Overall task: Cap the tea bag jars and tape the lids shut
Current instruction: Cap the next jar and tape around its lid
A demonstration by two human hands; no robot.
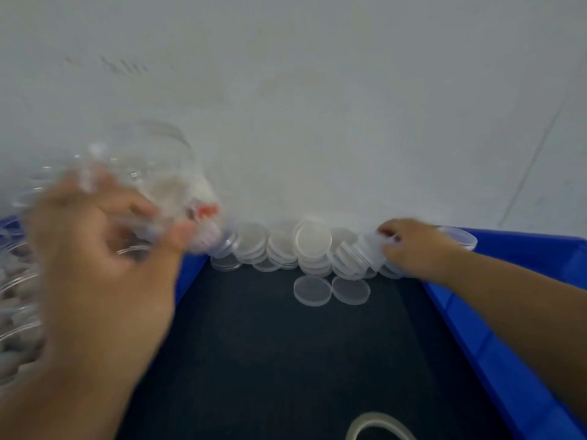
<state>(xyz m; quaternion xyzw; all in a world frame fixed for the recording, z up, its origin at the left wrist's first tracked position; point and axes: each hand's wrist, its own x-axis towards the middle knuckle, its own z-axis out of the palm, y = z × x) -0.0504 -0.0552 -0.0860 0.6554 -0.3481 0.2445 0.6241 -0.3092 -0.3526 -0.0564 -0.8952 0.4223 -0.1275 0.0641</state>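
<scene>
Tea bag jar (pixel 158 176) blurs at nine o'clock, gripped by left hand (pixel 95 249); right hand (pixel 416 246) pinches a lid (pixel 370 249) at three o'clock.

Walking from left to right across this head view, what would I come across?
Jars in a blue bin → left hand gripping a clear jar → pile of clear lids → right hand pinching a lid → second blue bin.

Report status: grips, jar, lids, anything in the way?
Left grip holds clear jar, too blurred to tell if capped. Right grip pinches a lid off the lid pile by the wall. Tape roll untouched at near edge; path clear.
</scene>
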